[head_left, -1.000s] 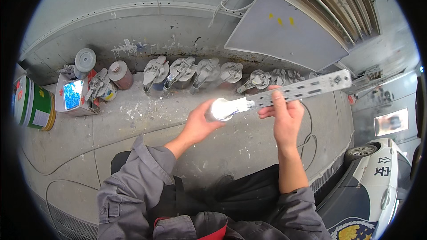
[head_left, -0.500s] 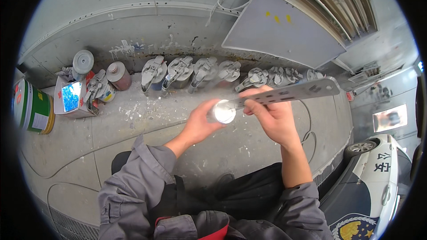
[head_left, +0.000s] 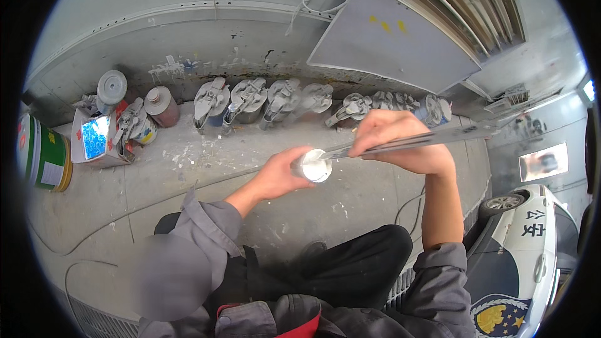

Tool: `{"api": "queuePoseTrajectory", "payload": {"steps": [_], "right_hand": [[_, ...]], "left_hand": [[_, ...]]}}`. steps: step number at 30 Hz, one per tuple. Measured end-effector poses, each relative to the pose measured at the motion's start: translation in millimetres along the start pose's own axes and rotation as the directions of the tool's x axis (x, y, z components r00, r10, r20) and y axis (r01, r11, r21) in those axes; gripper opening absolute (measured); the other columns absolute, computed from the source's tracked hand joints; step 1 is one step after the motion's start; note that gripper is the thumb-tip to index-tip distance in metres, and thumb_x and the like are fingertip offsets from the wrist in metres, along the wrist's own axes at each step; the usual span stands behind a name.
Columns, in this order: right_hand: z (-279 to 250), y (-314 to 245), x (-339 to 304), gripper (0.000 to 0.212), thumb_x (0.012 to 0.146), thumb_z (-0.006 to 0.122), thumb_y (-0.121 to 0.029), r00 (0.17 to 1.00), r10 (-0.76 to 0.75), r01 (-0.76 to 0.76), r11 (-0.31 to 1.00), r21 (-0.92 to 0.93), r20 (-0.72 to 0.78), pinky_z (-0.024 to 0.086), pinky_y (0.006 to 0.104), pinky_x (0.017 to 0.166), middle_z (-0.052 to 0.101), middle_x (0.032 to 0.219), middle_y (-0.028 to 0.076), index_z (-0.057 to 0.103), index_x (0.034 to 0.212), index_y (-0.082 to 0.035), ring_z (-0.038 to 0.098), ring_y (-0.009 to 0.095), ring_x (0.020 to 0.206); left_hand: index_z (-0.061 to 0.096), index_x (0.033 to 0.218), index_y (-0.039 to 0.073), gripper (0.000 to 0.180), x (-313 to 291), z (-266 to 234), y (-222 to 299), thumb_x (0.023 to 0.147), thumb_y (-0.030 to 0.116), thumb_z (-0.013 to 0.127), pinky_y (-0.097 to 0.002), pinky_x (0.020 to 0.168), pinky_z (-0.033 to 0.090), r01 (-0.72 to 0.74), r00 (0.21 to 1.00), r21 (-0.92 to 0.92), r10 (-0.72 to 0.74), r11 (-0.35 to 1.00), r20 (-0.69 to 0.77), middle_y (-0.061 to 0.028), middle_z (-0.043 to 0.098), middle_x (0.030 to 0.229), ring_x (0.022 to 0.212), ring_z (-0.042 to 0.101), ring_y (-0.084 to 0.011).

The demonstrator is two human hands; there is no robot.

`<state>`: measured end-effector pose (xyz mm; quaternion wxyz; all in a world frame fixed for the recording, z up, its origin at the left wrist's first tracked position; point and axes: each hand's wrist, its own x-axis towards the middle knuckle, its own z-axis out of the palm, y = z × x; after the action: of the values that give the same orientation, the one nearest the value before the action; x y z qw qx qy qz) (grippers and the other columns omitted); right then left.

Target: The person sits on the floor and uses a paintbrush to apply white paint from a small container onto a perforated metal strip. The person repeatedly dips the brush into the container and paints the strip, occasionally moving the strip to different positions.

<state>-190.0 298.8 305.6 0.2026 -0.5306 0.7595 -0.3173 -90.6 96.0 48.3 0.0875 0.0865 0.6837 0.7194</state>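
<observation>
Half the cup (head_left: 313, 167) behind left hand (head_left: 278, 177)

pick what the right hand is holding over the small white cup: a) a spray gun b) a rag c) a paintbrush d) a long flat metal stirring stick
d, the right hand grips a long flat metal stick whose end dips into the white cup held by the left hand.

Stirring stick (head_left: 426, 139): flat metal strip, dull grey, paint-smeared. Cup (head_left: 312, 166): smooth, with glossy white contents. Spray guns (head_left: 263, 100): metal, crusted in matt grey overspray. Floor (head_left: 188, 169): rough concrete, paint-spattered. Green can (head_left: 45, 156): glossy. Sleeves (head_left: 206, 238): matt grey cloth.
</observation>
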Motion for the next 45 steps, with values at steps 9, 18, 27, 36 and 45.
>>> {"api": "queuePoseTrajectory", "payload": {"steps": [9,18,27,36,45], "right_hand": [[58,29,-16,0.019,0.105,0.066,-0.007,0.794,0.5,-0.391,0.856,0.338,-0.347,0.063,0.0304,0.077,0.074,0.102,0.009,0.074,0.118,0.005,0.076,0.017,0.087],[105,30,-18,0.021,0.107,0.063,-0.009,0.501,0.597,-0.332,0.801,0.498,-0.627,0.061,0.0296,0.059,0.073,0.081,0.009,0.072,0.116,0.007,0.073,0.015,0.066],[111,21,-15,0.024,0.108,0.061,-0.01,0.372,0.63,-0.186,0.77,0.61,-0.682,0.062,0.0305,0.059,0.072,0.089,0.013,0.068,0.121,0.009,0.074,0.018,0.066],[74,-1,-36,0.028,0.109,0.061,-0.013,0.414,0.462,-0.109,0.88,0.462,-0.784,0.063,0.0307,0.062,0.075,0.09,0.016,0.069,0.119,0.012,0.075,0.02,0.066],[76,-1,-33,0.02,0.106,0.063,-0.003,0.734,0.216,-0.169,0.976,0.135,-0.644,0.061,0.03,0.071,0.075,0.105,0.012,0.07,0.119,0.011,0.074,0.016,0.076]], "left_hand": [[0.059,0.15,0.004,0.08,0,-6,-6,0.079,0.018,0.093,-0.0389,0.114,0.048,-0.031,0.995,-0.054,0.026,0.998,-0.1,-0.016,0.068,0.143,0.133,0.063,-0.0274],[0.059,0.149,0.003,0.078,5,-1,-8,0.079,0.013,0.091,-0.0368,0.112,0.05,-0.017,0.971,-0.036,0.008,0.999,-0.239,-0.0152,0.071,0.14,0.13,0.066,-0.0257],[0.062,0.146,0.003,0.073,10,1,-6,0.08,0.014,0.091,-0.037,0.109,0.052,0.034,0.936,0.032,-0.02,0.999,-0.352,-0.0157,0.072,0.137,0.127,0.068,-0.0256],[0.053,0.152,-0.001,0.082,7,-3,0,0.081,0.007,0.091,-0.0385,0.114,0.05,0.049,0.954,0.047,-0.033,0.998,-0.297,-0.0132,0.066,0.145,0.132,0.063,-0.0224],[0.052,0.153,0.0,0.083,5,0,3,0.08,-0.003,0.089,-0.0369,0.119,0.048,-0.003,0.98,-0.053,-0.008,0.999,-0.197,-0.01,0.064,0.146,0.136,0.061,-0.0189]]}}
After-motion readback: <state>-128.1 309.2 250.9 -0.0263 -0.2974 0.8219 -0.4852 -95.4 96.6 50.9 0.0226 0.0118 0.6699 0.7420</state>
